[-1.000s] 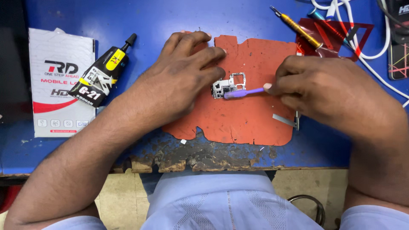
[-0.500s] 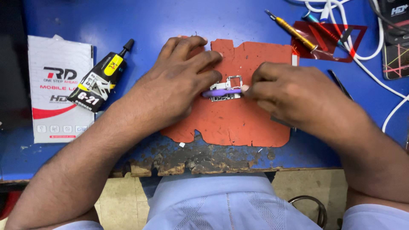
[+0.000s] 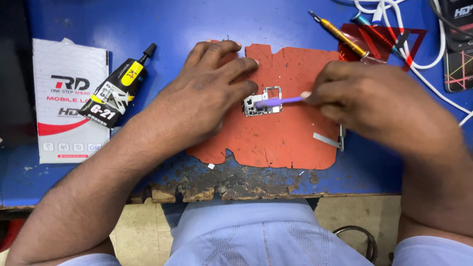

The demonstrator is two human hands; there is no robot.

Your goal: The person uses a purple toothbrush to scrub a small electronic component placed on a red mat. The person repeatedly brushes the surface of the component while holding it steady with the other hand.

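A small silver circuit board point(image 3: 263, 102) lies on an orange-red work mat point(image 3: 281, 133) on the blue bench. My left hand point(image 3: 209, 93) rests on the mat and presses the board's left edge with its fingertips. My right hand point(image 3: 374, 106) grips a thin purple tool point(image 3: 278, 101), whose tip lies across the board. The fingers of my right hand hide the tool's rear end.
A black and yellow glue tube point(image 3: 116, 91) and a white box point(image 3: 69, 101) lie at the left. A yellow screwdriver point(image 3: 340, 34), red tweezers-like frame point(image 3: 384, 37), white cables point(image 3: 423, 54) and a phone point(image 3: 458, 44) sit at the back right. The bench's front edge point(image 3: 236, 184) is worn.
My right hand has drawn back to the right, so more of the purple tool and the board shows. My left hand still holds the board.
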